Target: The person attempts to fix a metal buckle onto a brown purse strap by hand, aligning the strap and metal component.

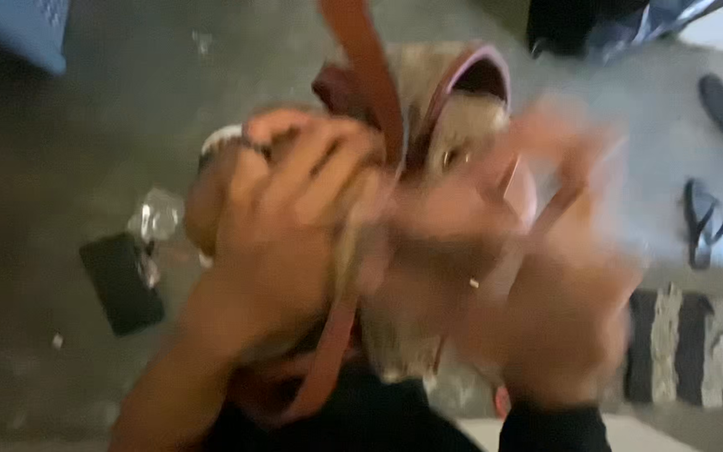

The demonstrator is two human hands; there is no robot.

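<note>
I have a tan handbag (453, 125) with reddish-brown leather trim lifted up close under my face, well above the grey concrete floor (69, 167), so that both hands can work on it in the air. My left hand (282, 218) is wrapped over the left side of the bag, fingers curled and pressed against its fabric body, a ring on one finger and something pale at the wrist; it seems to steady the bag, which is why it sits so high on it. The brown strap (370, 75) runs up past those fingers and out of the top of the view, and another length of it hangs down below my left palm. My right hand (537, 276) is in front of the bag's right side, badly blurred; I cannot tell whether it is spread or pinching a strap, though thin brown lines cross it. The bag lies between the two hands, touching the left one. On the floor to the left lies a dark flat wallet-like thing (121, 283) beside a crumpled clear wrapper (156, 213); to the right are two sandals (705, 219) and a striped mat (686, 345).
</note>
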